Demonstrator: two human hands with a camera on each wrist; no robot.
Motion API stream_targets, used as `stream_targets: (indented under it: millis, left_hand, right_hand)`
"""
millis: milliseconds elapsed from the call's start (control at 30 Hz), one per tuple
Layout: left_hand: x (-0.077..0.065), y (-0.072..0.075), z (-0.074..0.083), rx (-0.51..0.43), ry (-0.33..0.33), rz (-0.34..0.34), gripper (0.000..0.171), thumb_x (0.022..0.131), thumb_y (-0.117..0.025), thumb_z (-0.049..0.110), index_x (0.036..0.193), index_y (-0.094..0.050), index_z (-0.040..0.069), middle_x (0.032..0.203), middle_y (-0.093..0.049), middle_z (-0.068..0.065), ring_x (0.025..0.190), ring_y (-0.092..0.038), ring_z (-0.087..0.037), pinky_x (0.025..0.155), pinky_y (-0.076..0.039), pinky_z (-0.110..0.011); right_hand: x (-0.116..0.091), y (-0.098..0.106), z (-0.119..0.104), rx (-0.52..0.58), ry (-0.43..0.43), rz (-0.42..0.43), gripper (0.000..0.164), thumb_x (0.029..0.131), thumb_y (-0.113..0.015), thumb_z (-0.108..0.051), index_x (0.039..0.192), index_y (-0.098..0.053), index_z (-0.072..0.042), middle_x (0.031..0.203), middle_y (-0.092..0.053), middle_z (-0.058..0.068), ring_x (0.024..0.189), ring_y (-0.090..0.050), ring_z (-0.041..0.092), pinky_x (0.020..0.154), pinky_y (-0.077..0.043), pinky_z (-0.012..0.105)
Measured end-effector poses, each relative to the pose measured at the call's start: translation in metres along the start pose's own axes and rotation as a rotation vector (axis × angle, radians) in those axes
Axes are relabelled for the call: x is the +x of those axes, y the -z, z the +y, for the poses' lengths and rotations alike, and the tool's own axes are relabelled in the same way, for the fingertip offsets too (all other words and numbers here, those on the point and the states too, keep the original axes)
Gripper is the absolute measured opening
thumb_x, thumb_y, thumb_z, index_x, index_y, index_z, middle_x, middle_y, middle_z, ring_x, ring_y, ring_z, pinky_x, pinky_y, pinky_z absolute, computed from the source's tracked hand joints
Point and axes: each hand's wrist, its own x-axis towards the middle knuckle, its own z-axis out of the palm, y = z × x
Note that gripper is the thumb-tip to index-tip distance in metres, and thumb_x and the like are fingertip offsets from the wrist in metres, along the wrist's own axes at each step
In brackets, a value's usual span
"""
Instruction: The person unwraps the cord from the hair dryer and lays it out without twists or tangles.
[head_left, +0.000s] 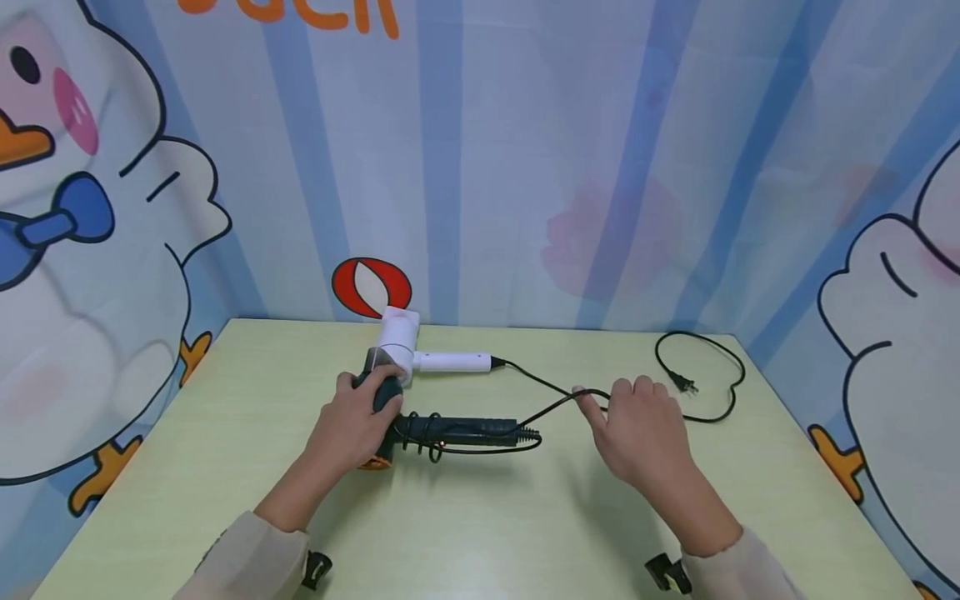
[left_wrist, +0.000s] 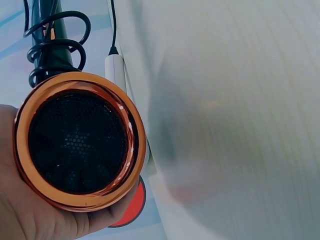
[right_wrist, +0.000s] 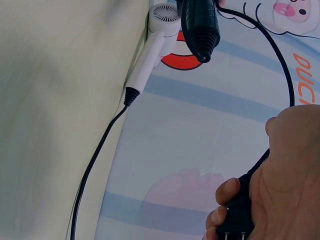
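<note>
My left hand (head_left: 347, 427) grips a dark green hair dryer (head_left: 480, 431) by its barrel, with the handle pointing right. In the left wrist view, the copper-coloured ring (left_wrist: 136, 165) around its dark mesh faces the camera. Black cord is looped around the handle, and a length of it runs over to my right hand (head_left: 647, 435). Fingers of that hand curl round the black plug (right_wrist: 237, 212) of this cord, its prongs pointing down in the right wrist view. Behind the green dryer, a white hair dryer (head_left: 453, 362) lies on the table with its handle to the right.
The white dryer's black cord (head_left: 738, 392) crosses behind my right hand and bends round at the table's back right corner, ending in a plug (head_left: 682, 382). A pale wooden table (head_left: 480, 533) lies below. Behind it hangs a blue striped cloth (head_left: 510, 167) with cartoon ducks.
</note>
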Motion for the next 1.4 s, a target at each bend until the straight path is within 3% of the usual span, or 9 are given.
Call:
stream_targets:
  millis: [567,1067,1400]
  left_hand:
    - [0.003,0.002,-0.005,-0.003,0.003,0.003,0.043,0.103,-0.051,0.043,0.145,-0.046,0.034,0.133,-0.037,-0.028,0.089,-0.058,-0.043,0.063,-0.054,-0.04]
    - [0.005,0.005,-0.005,-0.008,0.01,0.01,0.043,0.104,-0.051,0.041,0.145,-0.045,0.033,0.132,-0.037,-0.028,0.089,-0.058,-0.044,0.063,-0.053,-0.041]
    - [0.003,0.007,-0.003,-0.005,0.012,0.005,0.043,0.104,-0.05,0.041,0.146,-0.045,0.033,0.132,-0.037,-0.028,0.09,-0.058,-0.044,0.065,-0.054,-0.042]
  right_hand:
    - [-0.017,-0.006,-0.006,-0.026,0.039,0.094,0.06,0.101,-0.047,-0.059,0.074,-0.037,-0.006,0.074,-0.036,0.01,0.069,-0.034,0.028,0.062,-0.028,0.036]
    - [-0.058,-0.011,-0.011,-0.018,0.103,0.148,0.058,0.099,-0.052,-0.059,0.074,-0.037,-0.009,0.075,-0.033,0.008,0.07,-0.034,0.026,0.061,-0.026,0.035]
    - [-0.064,-0.016,-0.003,-0.047,0.108,0.113,0.059,0.099,-0.051,-0.06,0.073,-0.037,-0.009,0.074,-0.032,0.007,0.068,-0.031,0.025,0.061,-0.026,0.034]
